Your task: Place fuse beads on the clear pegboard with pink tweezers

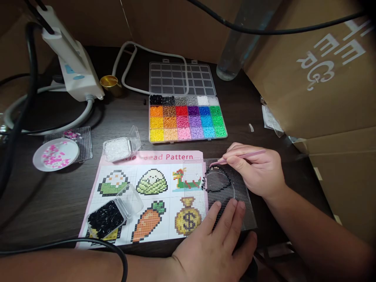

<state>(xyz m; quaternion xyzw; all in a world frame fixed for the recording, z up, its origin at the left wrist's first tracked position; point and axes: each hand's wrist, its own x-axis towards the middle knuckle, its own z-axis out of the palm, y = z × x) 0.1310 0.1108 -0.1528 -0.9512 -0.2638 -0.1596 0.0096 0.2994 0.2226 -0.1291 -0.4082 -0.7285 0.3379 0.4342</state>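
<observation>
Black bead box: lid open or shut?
Open: the clear lid stands swung back beside the small box's black beads, which lie uncovered.

Clear pegboard, flat, black beads, seemingly ringed

Open tabletop runs between the bead case and the blocking cardboard wall.

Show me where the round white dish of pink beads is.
In the head view, the white dish lies at left, overlapping a clear pegboard, left of the clear box of white beads.
</observation>
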